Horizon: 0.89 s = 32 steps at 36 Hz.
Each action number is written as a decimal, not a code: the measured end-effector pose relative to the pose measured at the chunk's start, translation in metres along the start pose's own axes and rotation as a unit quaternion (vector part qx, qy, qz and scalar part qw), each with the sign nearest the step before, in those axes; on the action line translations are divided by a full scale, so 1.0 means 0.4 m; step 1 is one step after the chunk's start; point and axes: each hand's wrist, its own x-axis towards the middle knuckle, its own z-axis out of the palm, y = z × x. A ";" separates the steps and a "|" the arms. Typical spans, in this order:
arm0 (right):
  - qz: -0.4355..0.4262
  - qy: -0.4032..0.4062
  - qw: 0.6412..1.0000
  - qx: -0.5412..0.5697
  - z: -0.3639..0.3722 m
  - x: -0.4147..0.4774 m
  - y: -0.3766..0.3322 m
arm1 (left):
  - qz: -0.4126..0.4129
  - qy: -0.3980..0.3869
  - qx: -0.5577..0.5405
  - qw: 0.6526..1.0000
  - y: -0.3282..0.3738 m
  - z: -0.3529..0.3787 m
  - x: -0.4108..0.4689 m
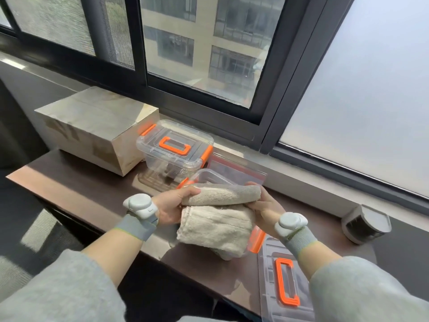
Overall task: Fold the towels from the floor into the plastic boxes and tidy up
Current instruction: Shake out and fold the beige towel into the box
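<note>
A beige towel (pixel 217 225), folded over on itself, hangs in the air above the front edge of a dark brown table (pixel 76 182). My left hand (pixel 173 206) grips its upper left end, and my right hand (pixel 264 206) grips the upper right end. Right behind the towel stands an open clear plastic box (pixel 210 176) with orange clips, mostly hidden by the cloth. Its loose lid (pixel 284 282) with an orange handle lies at the table's front right. A second clear box (pixel 174 147), with its lid on, stands further back.
A cardboard box (pixel 97 129) occupies the back left of the table. A clear plastic bag (pixel 234 169) lies by the window sill behind the boxes. A small grey container (pixel 365 225) stands at the right. Windows rise directly behind the table.
</note>
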 end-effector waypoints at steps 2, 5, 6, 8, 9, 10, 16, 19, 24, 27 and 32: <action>0.057 -0.019 0.997 0.039 -0.006 0.005 0.005 | 0.012 0.010 -0.005 1.000 -0.001 -0.003 0.002; 0.162 -0.033 0.985 0.053 -0.007 0.010 0.009 | 0.056 0.032 0.001 0.998 -0.005 -0.015 0.004; 0.179 -0.041 0.981 0.066 -0.009 0.012 0.011 | 0.071 0.033 0.008 0.997 -0.007 -0.019 0.005; 0.184 -0.047 0.979 0.076 -0.010 0.015 0.016 | 0.100 0.025 0.015 0.995 -0.015 -0.030 0.007; 0.182 -0.053 0.980 0.068 -0.007 0.018 0.018 | 0.111 0.018 0.015 0.994 -0.017 -0.035 0.008; 0.176 -0.056 0.981 0.056 0.000 0.021 0.022 | 0.119 0.013 0.011 0.993 -0.020 -0.038 0.007; 0.135 -0.070 0.988 -0.003 0.031 0.033 0.032 | 0.150 0.012 0.019 0.988 -0.035 -0.055 0.001; 0.110 -0.099 0.987 -0.068 0.024 0.033 0.042 | 0.148 0.013 0.038 0.988 -0.041 -0.064 -0.007; 0.112 -0.148 0.979 -0.079 0.025 0.043 0.048 | 0.136 -0.009 0.050 0.989 -0.046 -0.088 -0.016; 0.094 -0.154 0.980 -0.079 0.033 0.057 0.041 | 0.126 -0.010 0.050 0.991 -0.049 -0.094 -0.024; 0.094 -0.145 0.985 -0.025 0.042 0.088 0.031 | 0.123 -0.006 -0.015 0.992 -0.043 -0.114 -0.033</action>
